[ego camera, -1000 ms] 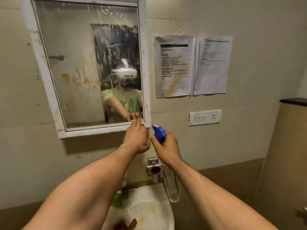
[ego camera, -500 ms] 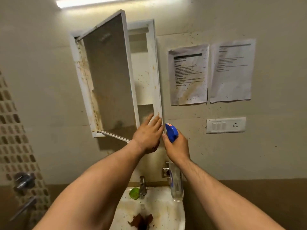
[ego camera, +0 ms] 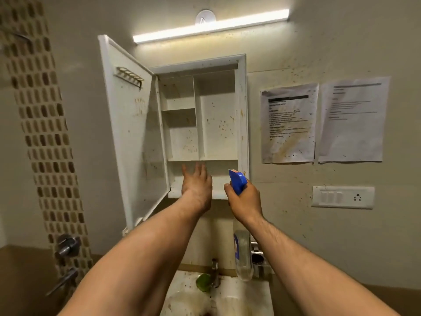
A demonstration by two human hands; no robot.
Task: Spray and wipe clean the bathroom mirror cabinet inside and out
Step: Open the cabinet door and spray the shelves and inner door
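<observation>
now the left hand (ego camera: 197, 187) is held with its fingers (ego camera: 201, 172) straight and slightly spread, back toward the camera, before the lowest compartment of the white wall-mounted mirror cabinet (ego camera: 242, 110). the fingertips are smeared by motion blur, so contact with the shelf cannot be told. the right hand (ego camera: 245, 201) is curled tightly round the neck of a clear plastic spray bottle with a blue trigger head (ego camera: 238, 181), held at the cabinet's lower right corner, above the stained white sink (ego camera: 248, 297). the bottle's neck is hidden by the gripping fingers, and the sink is cut off by the bottom edge. the mirrored face of the white cabinet door (ego camera: 129, 133) is turned away. compared with half a second ago, the door has been swung fully open and the speckled shelves are exposed.
</observation>
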